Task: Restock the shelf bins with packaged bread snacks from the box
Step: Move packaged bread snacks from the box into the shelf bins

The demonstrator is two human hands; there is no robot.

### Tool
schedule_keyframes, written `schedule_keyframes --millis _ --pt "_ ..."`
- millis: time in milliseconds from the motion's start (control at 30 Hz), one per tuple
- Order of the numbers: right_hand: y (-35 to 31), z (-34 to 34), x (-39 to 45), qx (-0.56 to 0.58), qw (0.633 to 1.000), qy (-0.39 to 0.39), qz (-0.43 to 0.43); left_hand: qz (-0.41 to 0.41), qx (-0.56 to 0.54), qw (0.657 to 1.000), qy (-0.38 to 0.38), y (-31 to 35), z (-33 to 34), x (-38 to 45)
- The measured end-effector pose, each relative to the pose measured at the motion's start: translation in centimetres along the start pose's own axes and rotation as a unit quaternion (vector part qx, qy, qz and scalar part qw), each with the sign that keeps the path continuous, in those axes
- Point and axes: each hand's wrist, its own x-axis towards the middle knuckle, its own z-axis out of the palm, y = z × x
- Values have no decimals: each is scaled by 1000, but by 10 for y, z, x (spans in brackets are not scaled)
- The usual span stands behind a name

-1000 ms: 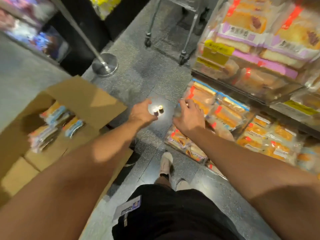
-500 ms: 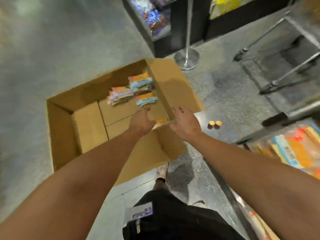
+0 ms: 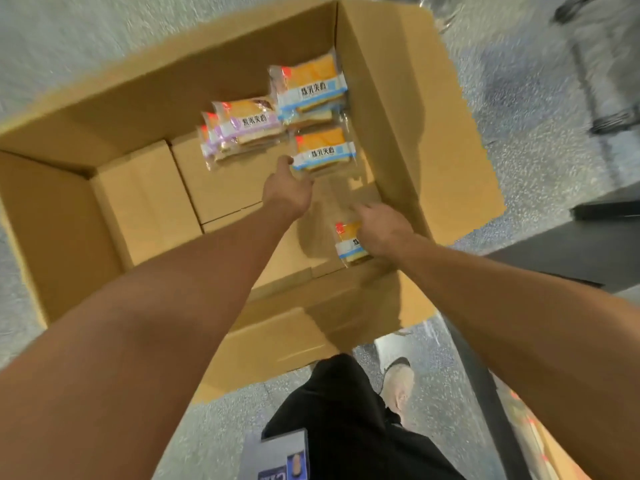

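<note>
A big open cardboard box [image 3: 429, 140] sits on the floor below me. Several packaged bread snacks lie at its far right: purple-labelled packs [image 3: 246, 123] and blue-labelled packs [image 3: 309, 87]. My left hand [image 3: 287, 192] reaches into the box, fingers relaxed, its tips at the near left edge of a single blue-labelled pack [image 3: 325, 151]. My right hand [image 3: 382, 230] lies over the right part of another blue-labelled pack [image 3: 348, 242] near the box's front wall, index finger stretched out. Its other fingers are hidden.
Grey speckled floor surrounds the box. The dark base of the shelf unit [image 3: 588, 251] runs along the right, with a bin of orange packs [image 3: 540, 441] at the lower right. Blurred trolley legs [image 3: 606, 116] stand top right. My shoe [image 3: 398, 379] is beside the box's front flap.
My view swung from the shelf bins left and down onto the box. Both hands moved from the shelf into the box, the right landing on a blue-labelled pack.
</note>
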Motion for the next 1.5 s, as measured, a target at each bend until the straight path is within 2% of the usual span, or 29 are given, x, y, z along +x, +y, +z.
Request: schedule_keyframes --millis 100,300,367,467,567,733,833,933,1000,1200,1367,1500 --pt "6 14 25 -38 999 -22 -15 -28 -45 998 20 -5 21 29" --pt "15 33 37 -130 988 -81 22 -11 -91 995 35 -2 45 61" --pt "17 38 36 -185 979 -76 20 -5 -101 994 34 5 47 67" --pt "15 41 35 -199 977 -71 -5 -13 -117 993 30 11 51 68" --pt "10 34 28 -225 974 -13 13 -11 -129 991 32 12 49 58" --pt "-3 10 1 -71 997 7 16 -32 -161 986 33 17 24 28" --pt "-8 -13 -31 28 997 56 39 -21 -124 990 60 29 -1 -6" --pt "-7 -34 -71 126 985 100 58 27 -54 993 101 47 -23 -48" --pt "-2 -44 -100 185 971 133 68 92 -29 988 124 64 -36 -79" --pt "44 -59 -203 273 933 230 57 288 38 944 159 127 -41 -181" --pt "121 -44 -312 288 895 323 105 365 95 912 158 180 6 -281" --pt "199 -8 -397 284 873 364 157 395 103 910 78 217 79 -364"
